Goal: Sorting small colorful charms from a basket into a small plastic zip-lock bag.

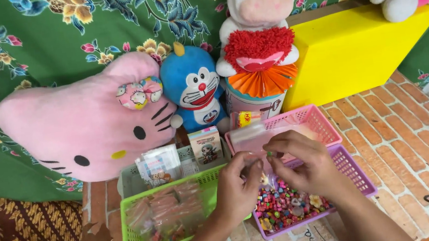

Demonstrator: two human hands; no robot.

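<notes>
Your left hand (239, 188) and right hand (307, 166) pinch a small clear plastic bag (249, 135) between fingertips, directly above the purple basket (360, 173) of colourful beads (282, 207), likely catching spills.

Pink cat cushion (81, 123), blue plush (194, 87), yellow box (353, 49)

Head camera; looking down, seemingly close.

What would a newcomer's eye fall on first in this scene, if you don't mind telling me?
Probably the big pink cat-face pillow at the left, against the green floral cloth, with the blue cat plush and the white cow plush beside it. Next, the bright yellow box at the right. Below, the left hand and right hand meet over a purple basket of colourful beads.
</notes>
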